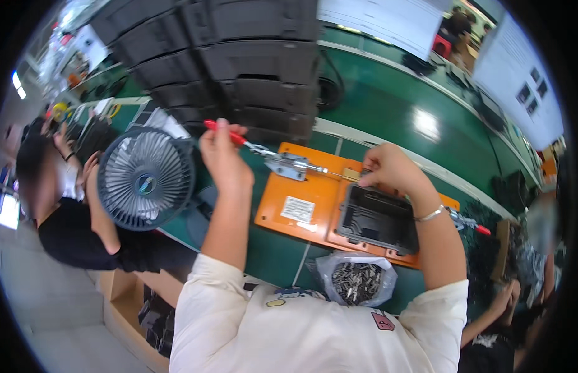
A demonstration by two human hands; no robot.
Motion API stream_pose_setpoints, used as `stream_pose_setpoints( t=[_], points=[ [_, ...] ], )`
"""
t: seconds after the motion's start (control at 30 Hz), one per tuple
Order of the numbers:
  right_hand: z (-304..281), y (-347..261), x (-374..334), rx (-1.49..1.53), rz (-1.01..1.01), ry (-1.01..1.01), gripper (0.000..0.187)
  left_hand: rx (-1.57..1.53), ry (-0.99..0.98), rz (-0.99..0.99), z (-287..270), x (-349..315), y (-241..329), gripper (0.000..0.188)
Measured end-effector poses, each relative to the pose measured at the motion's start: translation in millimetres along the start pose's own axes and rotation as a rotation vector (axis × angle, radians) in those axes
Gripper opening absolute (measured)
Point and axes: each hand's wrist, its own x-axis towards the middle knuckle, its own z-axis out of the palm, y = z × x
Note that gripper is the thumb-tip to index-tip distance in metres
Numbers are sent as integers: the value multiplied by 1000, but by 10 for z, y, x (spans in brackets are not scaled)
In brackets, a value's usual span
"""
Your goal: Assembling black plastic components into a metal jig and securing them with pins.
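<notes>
My left hand (225, 156) is closed round the red handle (227, 133) of a toggle clamp (290, 165), which is mounted on an orange fixture plate (278, 205). The clamp's rod points right toward a small brass-coloured block (350, 174). At that block, beside the far edge of a black plastic case (377, 217), my right hand (389, 168) has its fingers pinched together; what they hold, if anything, is too small to make out. Set into the fixture, the case lies open side up. Close to my body sits a clear plastic bag (358, 281) of small metal pins.
Stacked dark crates (251, 68) rise behind the fixture. A grey desk fan (146, 179) stands left of my left arm. Another toggle clamp (467, 222) is at the fixture's right. People work at both sides, and a green conveyor (388, 81) runs along the back.
</notes>
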Motion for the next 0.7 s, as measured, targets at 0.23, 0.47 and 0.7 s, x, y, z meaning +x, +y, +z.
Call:
stream_pose_setpoints(
  t=[0.23,0.47,0.7],
  points=[
    [25,-1,13,-15,22,32,27,138,-149,170,376,76,155,28],
    [-17,90,92,143,87,-84,23,90,-271,133,275,138,206,28],
    [14,113,120,160,107,-60,19,101,-234,120,274,137,177,29]
  ],
)
